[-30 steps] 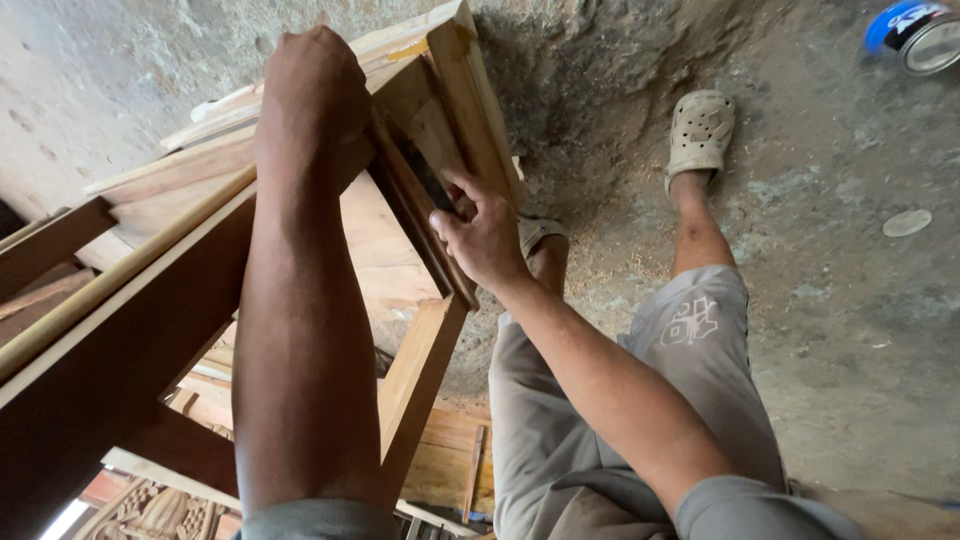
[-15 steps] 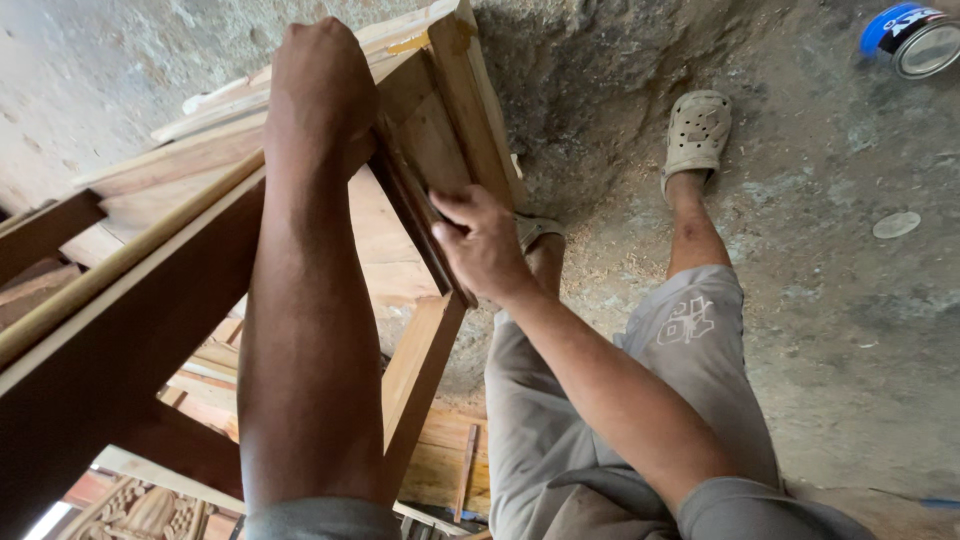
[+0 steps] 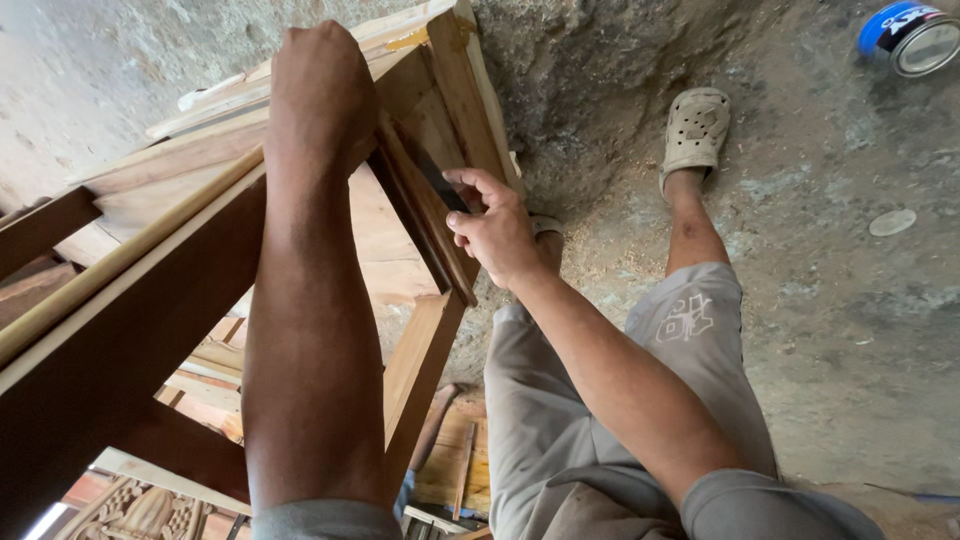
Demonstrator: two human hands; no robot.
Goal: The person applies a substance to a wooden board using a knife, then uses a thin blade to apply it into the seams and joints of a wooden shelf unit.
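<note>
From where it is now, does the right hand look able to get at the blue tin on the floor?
Probably not without shifting. The right hand is up at the wooden frame, pressing a dark tool against it. The blue tin lies far off on the floor, beyond the sandalled foot.

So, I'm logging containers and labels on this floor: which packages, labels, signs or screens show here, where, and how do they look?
Can: top right corner on the concrete floor, lying on its side; round, blue label with white and red marks, silver end facing the camera.
Shorts print: on the right thigh of the grey shorts; small pale blocky design.
No signs or screens in view.
</note>
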